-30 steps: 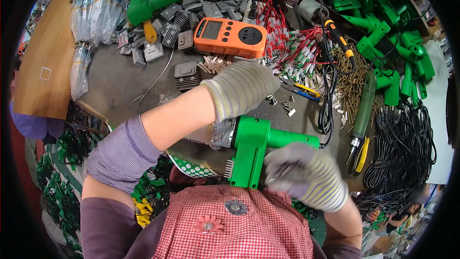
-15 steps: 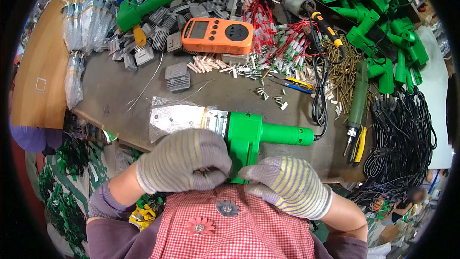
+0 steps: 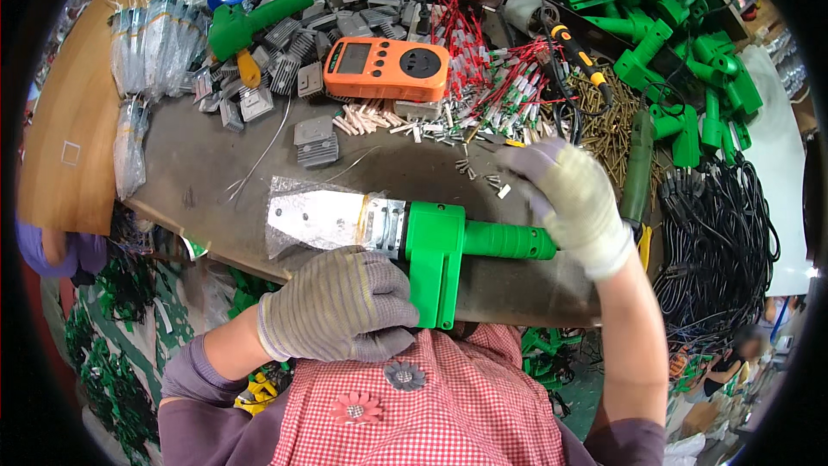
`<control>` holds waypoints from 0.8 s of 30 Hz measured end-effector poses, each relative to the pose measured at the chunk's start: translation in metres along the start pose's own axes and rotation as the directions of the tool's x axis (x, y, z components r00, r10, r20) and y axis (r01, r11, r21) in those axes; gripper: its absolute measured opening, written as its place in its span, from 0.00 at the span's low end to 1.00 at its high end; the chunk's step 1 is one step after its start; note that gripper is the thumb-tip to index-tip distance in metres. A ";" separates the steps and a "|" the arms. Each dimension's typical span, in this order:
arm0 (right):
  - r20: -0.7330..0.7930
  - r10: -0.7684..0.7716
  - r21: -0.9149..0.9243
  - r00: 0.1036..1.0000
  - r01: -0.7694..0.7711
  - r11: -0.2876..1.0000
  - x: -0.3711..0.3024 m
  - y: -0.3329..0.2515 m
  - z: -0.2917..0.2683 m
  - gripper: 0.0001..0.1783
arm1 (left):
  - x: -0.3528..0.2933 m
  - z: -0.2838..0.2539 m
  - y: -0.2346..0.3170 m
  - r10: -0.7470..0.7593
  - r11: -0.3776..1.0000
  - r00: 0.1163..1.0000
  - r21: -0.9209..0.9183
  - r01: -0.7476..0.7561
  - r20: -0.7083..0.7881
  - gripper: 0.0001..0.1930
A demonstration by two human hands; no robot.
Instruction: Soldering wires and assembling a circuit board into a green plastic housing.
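A green plastic-bodied pipe welding iron [image 3: 438,250] lies across the table in front of me, its handle to the right. Its flat metal plate [image 3: 321,220] points left, wrapped in clear film with a yellowish band. My left hand [image 3: 345,304], in a striped knit glove, is closed, with its fingertips against the lower left side of the green body; what it may hold is hidden. Above the handle's end, my gloved right hand [image 3: 576,203] hangs with fingers apart, slightly blurred, close to several small loose screws [image 3: 492,181]. Nothing shows in its fingers.
Behind lie an orange meter [image 3: 386,67], grey metal blocks [image 3: 316,140], red-wired parts [image 3: 461,43] and brass-coloured screws [image 3: 617,121]. Right of them are a dark green electric screwdriver [image 3: 636,168], black cords [image 3: 720,233] and green housings [image 3: 647,52]. Film-wrapped plates [image 3: 131,147] stand left.
My right hand has left the lower end of the green body and moved up and right, over the handle's end. My left hand has shifted slightly down, staying beside the body.
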State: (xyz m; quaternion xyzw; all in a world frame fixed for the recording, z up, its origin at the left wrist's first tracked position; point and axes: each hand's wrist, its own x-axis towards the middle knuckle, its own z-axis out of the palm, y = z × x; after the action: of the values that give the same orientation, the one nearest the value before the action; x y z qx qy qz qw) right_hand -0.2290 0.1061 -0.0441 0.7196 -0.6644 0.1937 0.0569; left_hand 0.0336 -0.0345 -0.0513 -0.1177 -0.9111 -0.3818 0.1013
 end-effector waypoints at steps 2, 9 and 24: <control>0.068 -0.054 -0.075 0.996 0.059 0.995 0.010 0.023 0.009 0.09 | 0.004 -0.002 0.001 -0.016 1.000 1.000 0.023 0.016 -0.005 0.13; 0.243 -0.214 -0.191 0.946 0.263 0.946 0.019 0.031 0.017 0.07 | 0.035 -0.016 -0.004 0.020 0.992 0.995 0.127 -0.007 -0.101 0.11; -0.343 0.095 0.181 0.934 -0.033 0.983 -0.069 -0.030 0.007 0.15 | 0.171 -0.026 -0.093 0.045 0.281 0.820 0.780 -0.559 0.571 0.07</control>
State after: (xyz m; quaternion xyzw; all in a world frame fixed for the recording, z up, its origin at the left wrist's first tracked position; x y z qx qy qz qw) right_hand -0.2012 0.1718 -0.0696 0.6537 -0.6474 0.3774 0.1055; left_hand -0.1541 -0.0934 -0.0489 -0.2989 -0.9153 0.2697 0.0129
